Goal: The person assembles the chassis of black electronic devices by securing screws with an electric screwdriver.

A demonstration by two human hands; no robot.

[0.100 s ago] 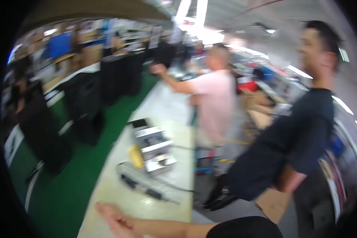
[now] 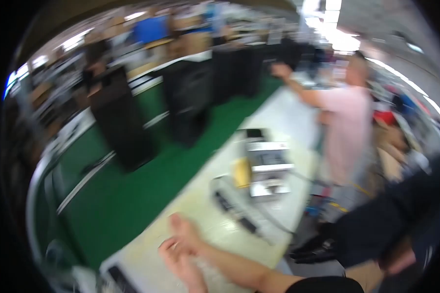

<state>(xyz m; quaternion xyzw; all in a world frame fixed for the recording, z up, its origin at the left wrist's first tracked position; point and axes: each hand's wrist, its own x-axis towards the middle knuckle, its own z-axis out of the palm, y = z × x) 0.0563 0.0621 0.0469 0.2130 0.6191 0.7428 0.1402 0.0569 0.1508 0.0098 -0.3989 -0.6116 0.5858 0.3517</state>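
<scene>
Both my hands are close together over the near part of the pale bench (image 2: 146, 237), blurred by motion. My right hand (image 2: 183, 233) reaches in from the lower right, its fingers loosely extended. Just below it is my left hand (image 2: 177, 259), fingers slightly bent and apart. Nothing shows in either hand; whether they touch is unclear. Beyond them lies a slim black corded tool, like an electric screwdriver (image 2: 234, 211). Farther along the bench are an open-topped white box (image 2: 270, 188) with small parts, a grey-and-white box (image 2: 269, 157) and a yellow piece (image 2: 241, 172).
A green conveyor (image 2: 117, 210) runs along the bench's left, carrying several black speaker-like cabinets (image 2: 120, 119). A co-worker in a pink shirt (image 2: 348, 127) reaches over it. A person in dark clothes (image 2: 391, 215) stands close at right. A dark object (image 2: 120, 278) lies at the bench's near corner.
The view has swung left, so the bench and people appear farther right. My left hand has come into view beside the right.
</scene>
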